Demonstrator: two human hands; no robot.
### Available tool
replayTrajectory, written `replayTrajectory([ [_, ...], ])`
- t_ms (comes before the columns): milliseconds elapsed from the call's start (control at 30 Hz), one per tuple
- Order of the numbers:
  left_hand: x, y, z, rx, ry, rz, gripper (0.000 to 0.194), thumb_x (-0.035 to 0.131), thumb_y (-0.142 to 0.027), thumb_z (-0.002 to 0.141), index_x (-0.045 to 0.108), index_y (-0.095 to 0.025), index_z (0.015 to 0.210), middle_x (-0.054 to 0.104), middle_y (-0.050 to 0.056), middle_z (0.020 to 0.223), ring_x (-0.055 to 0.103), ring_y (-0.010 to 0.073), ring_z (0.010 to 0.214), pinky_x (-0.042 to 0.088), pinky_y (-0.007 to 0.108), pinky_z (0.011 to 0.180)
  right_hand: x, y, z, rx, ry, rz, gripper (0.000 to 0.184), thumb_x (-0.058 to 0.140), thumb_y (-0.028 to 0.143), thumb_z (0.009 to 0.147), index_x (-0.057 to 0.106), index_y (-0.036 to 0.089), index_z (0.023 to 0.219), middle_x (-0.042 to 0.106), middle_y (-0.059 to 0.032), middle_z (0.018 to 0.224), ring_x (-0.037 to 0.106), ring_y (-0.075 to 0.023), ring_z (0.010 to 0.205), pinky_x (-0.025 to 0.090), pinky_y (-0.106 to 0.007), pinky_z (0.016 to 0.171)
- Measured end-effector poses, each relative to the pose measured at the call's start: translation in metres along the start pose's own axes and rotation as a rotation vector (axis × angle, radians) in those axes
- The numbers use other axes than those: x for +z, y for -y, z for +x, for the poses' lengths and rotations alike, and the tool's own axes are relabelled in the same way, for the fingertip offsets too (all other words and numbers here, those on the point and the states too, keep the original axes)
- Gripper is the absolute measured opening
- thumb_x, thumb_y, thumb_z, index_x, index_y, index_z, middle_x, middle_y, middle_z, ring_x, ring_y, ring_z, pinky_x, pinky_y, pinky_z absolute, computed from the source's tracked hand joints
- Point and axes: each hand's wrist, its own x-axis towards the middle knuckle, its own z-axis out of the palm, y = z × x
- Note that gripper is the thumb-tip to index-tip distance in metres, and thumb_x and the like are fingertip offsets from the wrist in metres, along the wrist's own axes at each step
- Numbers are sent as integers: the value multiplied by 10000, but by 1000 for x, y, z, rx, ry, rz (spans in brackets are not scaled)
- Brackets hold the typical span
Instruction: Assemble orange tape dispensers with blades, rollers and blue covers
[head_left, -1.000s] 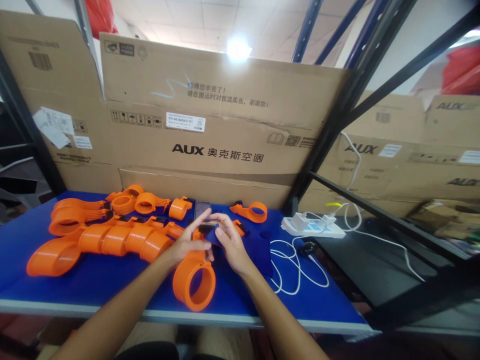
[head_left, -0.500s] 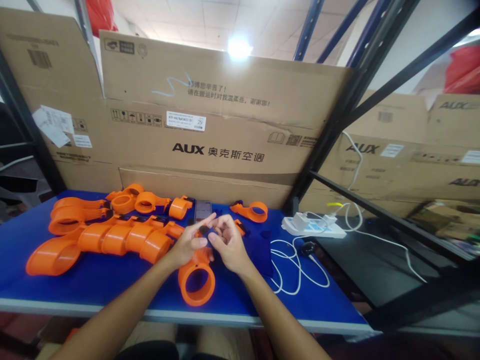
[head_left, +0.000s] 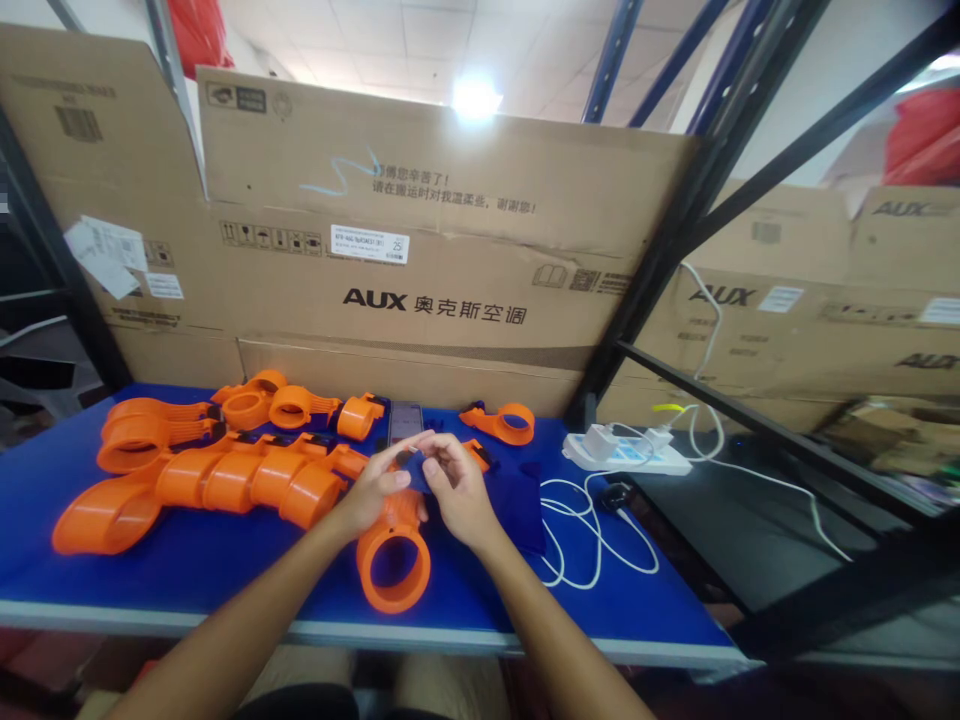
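Note:
An orange tape dispenser [head_left: 394,570] stands ring-side toward me near the table's front, its upper end hidden between my hands. My left hand [head_left: 377,492] is closed around that upper end, thumb pointing right. My right hand [head_left: 459,488] pinches a small dark blue piece [head_left: 417,472] at the dispenser's top; its exact kind is too small to make out. Left of my hands runs a row of several more orange tape dispensers [head_left: 229,480]. Another group [head_left: 146,430] lies behind that row.
A phone [head_left: 405,422] lies behind my hands. One dispenser [head_left: 514,425] sits at the back right, near dark blue cloth-like material [head_left: 517,510]. White cables [head_left: 592,540] coil beside a power strip [head_left: 630,455]. Cardboard [head_left: 420,250] walls the table's back; a black rack post [head_left: 645,260] rises right.
My left index finger has lowered and the fingertips of both hands have come together over the small dark blue piece, which now shows more. The dispenser's ring has stayed in place.

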Motion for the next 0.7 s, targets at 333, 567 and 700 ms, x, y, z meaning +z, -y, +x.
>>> replayTrajectory([
  [333,-2,-13,4,32,-39,-327,807,631,-516,818,466,-117,1500,751,173,1029,727,291,785,583,391,655,-35,3,5,-149,-422,-383,311,528,474,1013,687,214,950,719,-52,891,667,-225,832,525,-358,800],
  [567,-3,-17,4,-8,-192,-559,764,623,-475,813,496,-122,1479,681,64,849,615,172,651,479,265,555,-83,14,-12,84,-286,-1327,329,593,476,949,707,194,1074,731,-132,996,616,-332,966,444,-415,798],
  [700,-2,-17,3,13,-235,-497,766,616,-492,814,512,-135,1483,682,51,804,616,185,670,500,283,608,-94,4,-28,250,-35,-1624,638,703,574,856,631,159,1334,710,-185,1152,575,-403,1076,410,-470,855],
])
